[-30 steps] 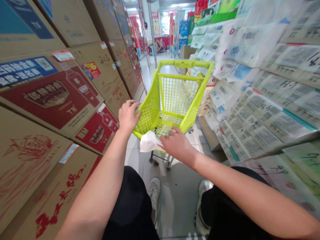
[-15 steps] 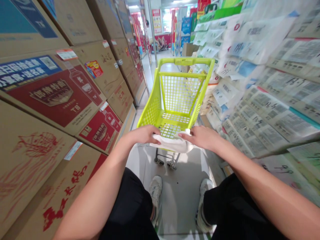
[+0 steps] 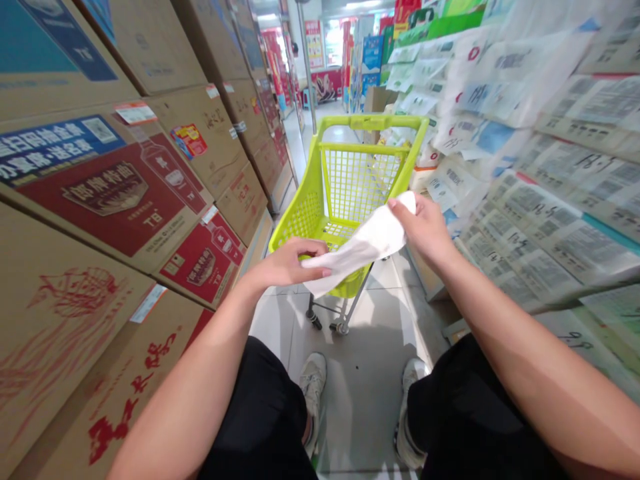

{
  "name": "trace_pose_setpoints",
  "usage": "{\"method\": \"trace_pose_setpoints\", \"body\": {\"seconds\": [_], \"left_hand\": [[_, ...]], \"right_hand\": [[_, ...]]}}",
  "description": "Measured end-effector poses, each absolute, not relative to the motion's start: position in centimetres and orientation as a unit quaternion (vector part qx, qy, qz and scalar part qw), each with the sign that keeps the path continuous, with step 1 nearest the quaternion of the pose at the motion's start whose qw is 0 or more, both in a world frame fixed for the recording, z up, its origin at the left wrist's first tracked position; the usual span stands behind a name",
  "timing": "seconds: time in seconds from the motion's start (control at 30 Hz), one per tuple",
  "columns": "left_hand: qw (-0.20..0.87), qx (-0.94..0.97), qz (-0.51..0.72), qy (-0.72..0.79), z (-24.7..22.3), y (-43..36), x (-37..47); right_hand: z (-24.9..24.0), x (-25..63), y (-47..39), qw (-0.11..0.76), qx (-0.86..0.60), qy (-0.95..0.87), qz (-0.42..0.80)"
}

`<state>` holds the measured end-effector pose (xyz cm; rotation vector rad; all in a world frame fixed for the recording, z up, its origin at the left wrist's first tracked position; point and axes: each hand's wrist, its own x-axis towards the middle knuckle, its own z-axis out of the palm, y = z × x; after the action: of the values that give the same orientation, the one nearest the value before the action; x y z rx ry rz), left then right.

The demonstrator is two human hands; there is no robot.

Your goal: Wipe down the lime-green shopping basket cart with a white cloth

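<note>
A folded white cloth [image 3: 367,241] is stretched slantwise between my two hands, its right end higher. My left hand [image 3: 297,261] pinches the lower end between thumb and fingers. At the upper right, my right hand [image 3: 423,223] grips the other end, with the thumb on top. Behind and just below the cloth stands a lime-green shopping cart [image 3: 320,193] with grid walls. Its near rim is partly hidden by the cloth and my hands. The inside of the cart that shows holds nothing.
Stacked cardboard boxes [image 3: 115,177] line the left side. White packs with handwritten prices [image 3: 530,220] are piled along the right. Tiled floor [image 3: 355,387] runs between them, under my shoes. Far down the aisle, a person [image 3: 295,53] is partly visible.
My right hand has risen up and rightward with its end of the cloth, lifting it off the cart's near edge. My left hand has shifted slightly up. The cart's front wheels have turned slightly.
</note>
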<state>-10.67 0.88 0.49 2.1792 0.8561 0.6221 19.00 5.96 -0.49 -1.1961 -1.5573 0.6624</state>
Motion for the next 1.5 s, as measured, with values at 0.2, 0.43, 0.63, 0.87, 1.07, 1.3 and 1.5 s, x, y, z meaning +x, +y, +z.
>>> {"method": "trace_pose_setpoints", "body": {"seconds": [0.2,0.43,0.63,0.87,1.07,1.3,1.5], "left_hand": [[0.260,0.856,0.296,0.336,-1.0,0.3,-7.8],[0.211,0.866,0.099,0.442,-3.3,1.4,-8.1],[0.196,0.875,0.091,0.434,-2.8,1.0,-8.1],[0.152,0.877,0.090,0.448,-4.5,2.2,-9.6],[0.147,0.894,0.080,0.415,-4.4,2.7,-9.6],[0.056,0.871,0.076,0.483,-4.2,2.9,-9.0],[0.015,0.845,0.153,0.512,-5.4,5.1,-11.8]], "right_hand": [[-2.8,21.8,11.5,0.482,-0.555,-0.665,0.134],[-2.1,22.8,9.6,0.424,-0.589,-0.684,-0.073],[-0.6,18.9,4.5,0.319,-0.365,-0.873,-0.045],[-3.3,17.8,5.3,0.170,-0.285,-0.943,-0.017],[-4.1,19.9,9.5,0.180,-0.341,-0.921,-0.063],[-5.3,18.6,9.0,0.222,-0.319,-0.919,-0.073],[-5.2,14.7,5.0,0.232,-0.255,-0.936,-0.070]]}}
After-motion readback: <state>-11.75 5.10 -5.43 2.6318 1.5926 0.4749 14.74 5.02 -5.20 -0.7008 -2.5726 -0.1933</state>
